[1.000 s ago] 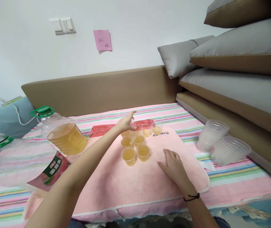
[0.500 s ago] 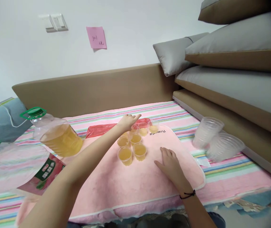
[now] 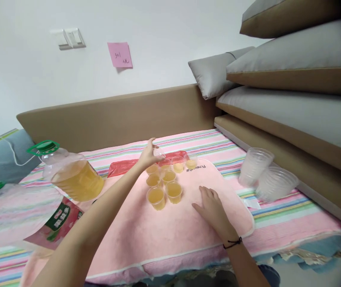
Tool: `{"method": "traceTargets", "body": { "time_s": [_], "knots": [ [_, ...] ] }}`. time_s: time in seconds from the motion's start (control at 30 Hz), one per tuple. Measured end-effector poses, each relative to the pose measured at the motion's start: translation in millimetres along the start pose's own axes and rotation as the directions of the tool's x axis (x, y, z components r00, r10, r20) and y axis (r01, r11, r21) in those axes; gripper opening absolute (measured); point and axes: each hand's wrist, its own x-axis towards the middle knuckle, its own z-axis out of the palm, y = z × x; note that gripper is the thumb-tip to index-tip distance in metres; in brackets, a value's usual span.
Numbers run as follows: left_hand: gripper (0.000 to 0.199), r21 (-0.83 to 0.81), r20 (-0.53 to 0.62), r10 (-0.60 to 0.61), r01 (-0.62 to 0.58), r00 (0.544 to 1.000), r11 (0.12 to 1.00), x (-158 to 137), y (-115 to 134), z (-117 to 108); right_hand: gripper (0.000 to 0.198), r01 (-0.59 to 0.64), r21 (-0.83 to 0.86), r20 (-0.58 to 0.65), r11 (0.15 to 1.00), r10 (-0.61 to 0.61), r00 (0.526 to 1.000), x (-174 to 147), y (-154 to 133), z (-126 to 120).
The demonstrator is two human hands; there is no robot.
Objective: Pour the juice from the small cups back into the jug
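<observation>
My left hand [image 3: 148, 156] is above the far left of a group of clear plastic cups. Its fingers are closed around an empty-looking clear plastic cup [image 3: 159, 153], partly hidden by the hand. Below it stand several cups of yellow juice, among them a front left cup [image 3: 156, 197] and a front right cup [image 3: 174, 192]. The far right cup [image 3: 191, 162] looks paler and less full. My right hand [image 3: 211, 204], with a black cord at the wrist, rests on the pink mat [image 3: 188, 227], fingers spread, touching no cup.
A large bottle of yellow juice [image 3: 79, 179] and an emptier labelled bottle [image 3: 18, 215] are at left. Two stacks of clear cups [image 3: 255, 166] lie at right by piled grey and brown cushions [image 3: 292, 107]. Behind the cups is a red plastic bag [image 3: 122, 166].
My left hand has drawn back to the left from over the far cups, now with a clear cup raised at its fingers. My right hand stays on the mat. The view has shifted slightly.
</observation>
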Motion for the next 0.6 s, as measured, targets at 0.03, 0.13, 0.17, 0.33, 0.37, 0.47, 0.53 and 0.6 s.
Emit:
{"method": "traceTargets", "body": {
  "time_s": [0.03, 0.13, 0.17, 0.33, 0.37, 0.47, 0.53, 0.6],
  "knots": [
    [0.092, -0.079, -0.037, -0.043, 0.040, 0.998, 0.996, -1.7, 0.8, -2.0, 0.057, -0.004, 0.013, -0.006, 1.000, 0.004, 1.000, -0.1, -1.2, -1.5],
    [0.081, -0.300, -0.074, -0.127, 0.099, 0.989, 0.949, -5.7, 15.1, -5.8, 0.058, -0.024, 0.040, 0.008, 0.999, 0.024, 1.000, 0.2, -5.7, -7.8],
    [0.079, -0.369, -0.069, -0.136, 0.101, 0.988, 0.924, -7.1, 24.2, -6.1, 0.059, -0.033, 0.047, 0.015, 0.998, 0.033, 0.999, 0.8, -7.1, -10.0],
    [0.081, -0.758, 0.069, -0.078, 0.103, 0.995, 0.644, -18.5, 101.6, 2.1, 0.067, -0.107, 0.144, 0.050, 0.984, 0.101, 0.994, 7.0, -11.6, -17.5],
    [0.081, -0.781, 0.099, -0.020, 0.090, 0.995, 0.618, -21.0, 122.1, 6.8, 0.067, -0.120, 0.157, 0.058, 0.980, 0.112, 0.992, 8.2, -11.9, -18.0],
    [0.079, -0.821, 0.155, 0.175, 0.028, 0.972, 0.570, -24.3, 185.9, 31.3, 0.068, -0.134, 0.164, 0.060, 0.977, 0.126, 0.990, 9.9, -11.8, -16.2],
    [0.084, -0.820, 0.164, 0.273, -0.022, 0.948, 0.572, -21.4, 223.7, 56.2, 0.069, -0.115, 0.177, 0.037, 0.977, 0.110, 0.993, 9.7, -10.5, -12.8],
    [0.091, -0.789, 0.205, 0.329, -0.043, 0.922, 0.613, -15.3, 252.8, 84.9, 0.067, -0.066, 0.183, -0.014, 0.981, 0.070, 0.997, 8.8, -8.6, -9.1]
  ]
}}
